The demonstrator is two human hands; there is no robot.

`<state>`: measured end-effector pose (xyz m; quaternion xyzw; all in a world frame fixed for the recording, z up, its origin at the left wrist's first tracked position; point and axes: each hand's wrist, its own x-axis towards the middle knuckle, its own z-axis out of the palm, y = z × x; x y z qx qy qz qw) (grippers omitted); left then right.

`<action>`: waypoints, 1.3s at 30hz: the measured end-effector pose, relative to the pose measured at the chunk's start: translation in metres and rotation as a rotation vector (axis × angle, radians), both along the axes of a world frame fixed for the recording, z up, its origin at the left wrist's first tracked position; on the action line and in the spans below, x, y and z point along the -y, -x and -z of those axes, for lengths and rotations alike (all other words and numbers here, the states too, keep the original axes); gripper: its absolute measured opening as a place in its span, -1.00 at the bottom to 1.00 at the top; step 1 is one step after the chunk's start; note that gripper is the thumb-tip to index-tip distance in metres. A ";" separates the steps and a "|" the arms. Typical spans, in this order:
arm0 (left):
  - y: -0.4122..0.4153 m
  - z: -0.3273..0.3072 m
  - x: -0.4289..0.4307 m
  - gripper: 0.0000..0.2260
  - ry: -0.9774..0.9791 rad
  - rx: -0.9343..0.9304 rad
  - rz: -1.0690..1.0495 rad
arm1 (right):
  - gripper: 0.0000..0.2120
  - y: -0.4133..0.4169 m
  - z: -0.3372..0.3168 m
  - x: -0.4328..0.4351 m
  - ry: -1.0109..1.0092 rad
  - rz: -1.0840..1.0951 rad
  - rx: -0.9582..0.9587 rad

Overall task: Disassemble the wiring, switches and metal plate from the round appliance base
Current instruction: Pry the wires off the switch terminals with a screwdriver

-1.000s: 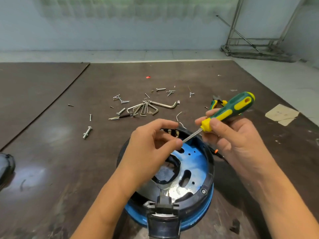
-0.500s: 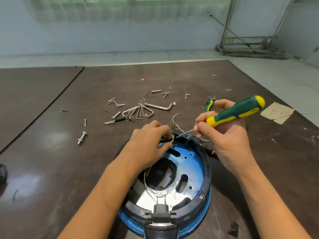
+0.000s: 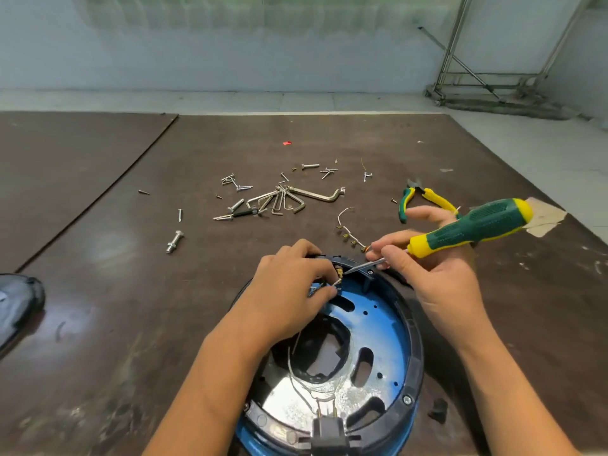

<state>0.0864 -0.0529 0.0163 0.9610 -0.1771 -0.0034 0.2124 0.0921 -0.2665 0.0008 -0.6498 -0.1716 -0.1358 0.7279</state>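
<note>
Round base [image 3: 415, 353] sits on the brown board [image 3: 131, 324], right under both hands. The left hand [image 3: 291, 291] curls its fingers at the far rim and pinches a small switch part [image 3: 339, 276]. The right hand [image 3: 437, 278] grips a green and yellow screwdriver [image 3: 473, 225]. Its thin tip touches that part, just beside the left fingertips. The blue metal plate [image 3: 378, 324] lies inside the base, below the fingers.

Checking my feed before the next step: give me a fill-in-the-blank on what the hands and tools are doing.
The right hand holds the ____.
The left hand pinches a small part at the round base's ____ (near/far) rim.
The pliers lie unheld on the ____.
Missing: screwdriver; far; table.
</note>
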 end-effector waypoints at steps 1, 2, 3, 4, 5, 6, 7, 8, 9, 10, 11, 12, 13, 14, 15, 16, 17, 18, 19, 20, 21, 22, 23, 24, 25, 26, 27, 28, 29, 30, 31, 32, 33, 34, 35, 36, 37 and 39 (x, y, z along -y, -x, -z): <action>-0.001 -0.001 0.000 -0.89 0.010 -0.004 0.002 | -0.65 0.001 -0.001 -0.001 -0.002 -0.006 -0.031; -0.002 -0.001 -0.001 -0.89 0.022 -0.007 0.003 | -0.73 0.001 -0.001 -0.002 -0.001 -0.009 -0.049; -0.004 -0.001 -0.001 -0.89 0.033 -0.010 0.003 | -0.81 0.001 -0.002 -0.002 0.003 -0.004 -0.052; -0.007 -0.001 -0.002 -0.88 0.041 -0.013 0.005 | -0.85 0.002 -0.003 -0.002 0.000 0.010 -0.044; -0.010 -0.001 -0.002 -0.87 0.047 -0.017 0.007 | -0.86 0.002 -0.004 -0.002 -0.017 0.032 -0.032; -0.013 -0.001 -0.002 -0.86 0.053 -0.017 0.010 | -0.85 0.003 -0.006 -0.002 -0.049 0.054 -0.022; -0.016 -0.002 -0.002 -0.85 0.058 -0.014 0.013 | -0.83 0.003 -0.007 -0.001 -0.080 0.067 -0.013; -0.018 -0.002 -0.002 -0.85 0.064 -0.011 0.014 | -0.83 0.003 -0.007 -0.001 -0.096 0.068 -0.005; -0.020 -0.001 -0.001 -0.85 0.070 -0.009 0.014 | -0.84 0.003 -0.007 -0.002 -0.093 0.063 0.002; -0.020 -0.001 -0.001 -0.86 0.076 -0.010 0.014 | -0.86 0.002 -0.005 -0.003 -0.081 0.060 0.004; -0.021 0.000 -0.001 -0.86 0.081 -0.011 0.013 | -0.88 0.001 -0.003 -0.005 -0.071 0.064 0.000; -0.021 0.001 -0.001 -0.85 0.085 -0.012 0.012 | -0.90 0.000 -0.001 -0.006 -0.067 0.070 -0.009; -0.021 0.001 -0.001 -0.85 0.090 -0.014 0.011 | -0.90 -0.001 0.000 -0.008 -0.062 0.074 -0.016; -0.021 0.001 -0.001 -0.85 0.094 -0.015 0.011 | -0.90 -0.002 0.001 -0.009 -0.054 0.074 -0.014; -0.021 0.001 -0.001 -0.85 0.094 -0.015 0.012 | -0.89 -0.003 0.001 -0.009 -0.041 0.071 -0.005; -0.021 0.001 0.000 -0.86 0.089 -0.013 0.013 | -0.89 -0.004 0.001 -0.010 -0.031 0.065 0.005; -0.021 0.001 0.000 -0.85 0.083 -0.010 0.014 | -0.88 -0.004 0.000 -0.010 -0.027 0.060 0.015; -0.021 0.001 0.000 -0.85 0.079 -0.009 0.013 | -0.87 -0.004 -0.001 -0.010 -0.027 0.056 0.025; -0.020 0.001 0.000 -0.85 0.076 -0.010 0.011 | -0.86 -0.004 -0.002 -0.011 -0.026 0.049 0.035; -0.020 0.001 0.000 -0.85 0.072 -0.012 0.010 | -0.86 -0.004 -0.002 -0.011 -0.023 0.035 0.045; -0.020 0.000 0.000 -0.85 0.067 -0.013 0.009 | -0.87 -0.004 -0.001 -0.012 -0.023 0.018 0.055; -0.020 -0.001 0.001 -0.85 0.063 -0.014 0.008 | -0.88 -0.003 0.000 -0.013 -0.030 -0.001 0.063; -0.019 -0.002 0.001 -0.85 0.058 -0.013 0.007 | -0.87 -0.003 0.001 -0.014 -0.045 -0.019 0.068; -0.019 -0.002 0.001 -0.85 0.051 -0.011 0.006 | -0.85 -0.003 0.004 -0.015 -0.062 -0.030 0.070; -0.018 -0.002 0.001 -0.85 0.040 -0.008 0.004 | -0.83 -0.003 0.006 -0.015 -0.071 -0.031 0.076; -0.018 -0.002 0.001 -0.86 0.028 -0.005 0.003 | -0.82 -0.004 0.007 -0.016 -0.069 -0.023 0.089; -0.017 -0.002 0.001 -0.86 0.019 -0.003 0.002 | -0.82 -0.005 0.009 -0.017 -0.060 -0.013 0.105; -0.017 -0.002 0.001 -0.87 0.014 0.000 0.002 | -0.84 -0.006 0.010 -0.017 -0.051 -0.006 0.118; -0.017 -0.002 0.001 -0.87 0.011 0.003 0.001 | -0.85 -0.006 0.011 -0.017 -0.049 -0.001 0.127; -0.017 -0.002 0.001 -0.87 0.009 0.006 0.000 | -0.86 -0.006 0.011 -0.017 -0.051 0.001 0.132; -0.017 -0.002 0.001 -0.86 0.008 0.008 0.001 | -0.86 -0.006 0.011 -0.018 -0.058 0.003 0.135; -0.018 -0.002 0.001 -0.86 0.009 0.008 0.002 | -0.86 -0.006 0.011 -0.018 -0.065 0.003 0.133; -0.018 -0.003 0.001 -0.85 0.013 0.007 0.004 | -0.87 -0.006 0.011 -0.018 -0.071 0.000 0.130; -0.019 -0.003 0.001 -0.83 0.018 0.003 0.005 | -0.86 -0.005 0.010 -0.018 -0.073 -0.003 0.126; -0.019 -0.003 0.001 -0.83 0.026 0.000 0.007 | -0.86 -0.005 0.010 -0.018 -0.070 -0.006 0.124; -0.019 -0.003 0.001 -0.82 0.040 0.002 0.010 | -0.86 -0.004 0.010 -0.018 -0.067 -0.008 0.123; -0.019 -0.003 0.001 -0.83 0.059 0.008 0.011 | -0.86 -0.004 0.010 -0.018 -0.065 -0.009 0.122; -0.018 -0.002 0.000 -0.84 0.092 0.025 0.016 | -0.86 -0.004 0.009 -0.019 -0.055 -0.008 0.122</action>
